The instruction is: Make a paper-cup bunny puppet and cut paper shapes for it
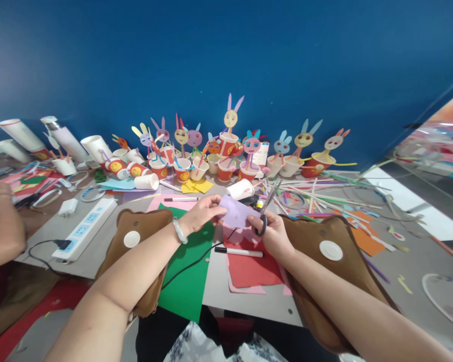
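A small piece of purple paper (234,211) is held up between my two hands above the table. My left hand (204,213) pinches its left edge, fingers closed. My right hand (274,234) has its thumb on the paper's right side and also grips a pair of scissors (272,197), blades pointing up and away from the paper. Below lie red paper (253,269), pink sheets partly under it, and a black-and-white marker (239,252). Green paper (191,261) spreads under my left forearm.
Paper cups with rabbit faces (252,146) line the blue wall. Brown padded bags (324,271) lie under both forearms. A power strip (86,229) sits left, near another person's arm (2,221). Coloured strips (317,193) and scraps are scattered right. A black cable (196,261) crosses the green paper.
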